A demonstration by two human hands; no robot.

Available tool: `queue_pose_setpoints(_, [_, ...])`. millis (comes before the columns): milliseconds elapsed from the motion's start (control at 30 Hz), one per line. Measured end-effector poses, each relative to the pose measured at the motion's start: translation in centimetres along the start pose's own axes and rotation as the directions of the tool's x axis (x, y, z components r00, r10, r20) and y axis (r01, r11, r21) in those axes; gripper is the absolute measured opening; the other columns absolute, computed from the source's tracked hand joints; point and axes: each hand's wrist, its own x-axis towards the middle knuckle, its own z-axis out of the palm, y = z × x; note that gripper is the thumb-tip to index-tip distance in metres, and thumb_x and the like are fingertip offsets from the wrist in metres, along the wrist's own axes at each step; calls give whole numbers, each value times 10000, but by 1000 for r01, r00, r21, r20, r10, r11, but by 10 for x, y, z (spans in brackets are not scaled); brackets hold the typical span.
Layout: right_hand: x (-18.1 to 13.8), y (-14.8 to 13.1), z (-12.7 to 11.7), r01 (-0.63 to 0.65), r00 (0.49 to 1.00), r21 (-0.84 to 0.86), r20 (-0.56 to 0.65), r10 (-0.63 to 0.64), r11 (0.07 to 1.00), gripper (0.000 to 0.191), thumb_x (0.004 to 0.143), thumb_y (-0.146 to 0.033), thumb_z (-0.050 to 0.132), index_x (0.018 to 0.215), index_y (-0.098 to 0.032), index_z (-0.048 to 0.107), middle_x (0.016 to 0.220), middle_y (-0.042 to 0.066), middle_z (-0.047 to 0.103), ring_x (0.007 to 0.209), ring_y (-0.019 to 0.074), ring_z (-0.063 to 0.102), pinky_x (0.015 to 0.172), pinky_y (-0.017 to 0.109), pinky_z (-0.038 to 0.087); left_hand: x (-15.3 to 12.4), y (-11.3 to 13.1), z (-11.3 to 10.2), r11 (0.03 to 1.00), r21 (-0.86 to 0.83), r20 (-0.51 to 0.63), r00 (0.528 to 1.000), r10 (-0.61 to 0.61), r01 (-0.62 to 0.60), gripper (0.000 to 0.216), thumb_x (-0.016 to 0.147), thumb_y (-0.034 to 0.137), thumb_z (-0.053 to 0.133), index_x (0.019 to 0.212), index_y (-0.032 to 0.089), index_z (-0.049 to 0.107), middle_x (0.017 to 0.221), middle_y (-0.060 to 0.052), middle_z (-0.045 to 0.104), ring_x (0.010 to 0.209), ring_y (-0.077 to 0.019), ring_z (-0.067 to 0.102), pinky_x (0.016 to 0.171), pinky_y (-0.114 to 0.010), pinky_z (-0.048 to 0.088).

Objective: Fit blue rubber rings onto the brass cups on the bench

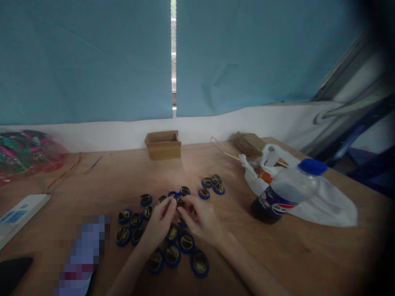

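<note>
Both of my hands meet over the middle of the table, fingertips pinched together. My left hand [161, 217] and my right hand [202, 218] grip a round blue-rimmed badge [180, 200] with a gold-coloured back, partly hidden by the fingers. Several similar badges lie around my hands, gold backs up, with what look like pin bars across them. Closest to me is one badge [199, 263] by my right forearm. On the left another badge [123, 235] sits in a loose group. Past my right hand, a small cluster includes a badge [219, 188].
A small open cardboard box [165, 150] stands near the wall. To the right are a blue-capped bottle [286, 193] of dark drink, a white plastic bag [330, 205] and a brown box [248, 144]. Leftward lie a white box-like object [23, 216] and plastic-wrapped items [27, 154].
</note>
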Motion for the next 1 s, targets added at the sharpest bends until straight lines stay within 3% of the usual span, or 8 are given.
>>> queue_pose_setpoints(200, [-1,-6,2,1,1000,54,12,-1,999,229,833,-216,569,1053,-197,508,762,7,592,667,142,571,609,262,459,3,2,-5,991,-137,-27,1000,-1,-2,320,869,396,529,1045,150,632,1025,-87,667,960,-219,607,883,-332,457])
queue_pose_setpoints(400, [-3,1,9,-123,989,156,-58,134,980,239,805,-315,654,981,-207,533,730,-1,584,643,139,575,571,249,469,1,-3,-1,914,-387,-25,989,-144,123,359,838,424,569,1096,178,611,1107,-93,652,1005,-231,614,859,-346,495])
queue_pose_setpoints(500, [-2,4,13,-172,978,242,-78,195,955,241,811,-330,651,977,-207,527,697,-18,566,599,126,561,541,238,466,1,-3,0,881,-454,-12,988,-154,132,349,826,412,590,1077,171,615,1092,-98,658,971,-229,629,829,-343,512])
queue_pose_setpoints(800, [0,3,17,-189,971,228,-100,216,955,216,831,-284,623,1003,-199,524,735,-10,537,623,129,543,563,249,463,0,-6,2,873,-482,8,997,-82,76,313,859,374,565,1077,156,616,1085,-103,648,997,-227,615,862,-348,505])
queue_pose_setpoints(1000, [0,2,17,-169,972,241,-123,202,956,211,826,-246,626,1011,-212,530,783,-4,531,654,133,532,590,259,455,0,-9,3,916,-400,-18,1000,-20,12,314,878,373,533,1105,168,604,1111,-96,643,1034,-228,600,897,-345,485])
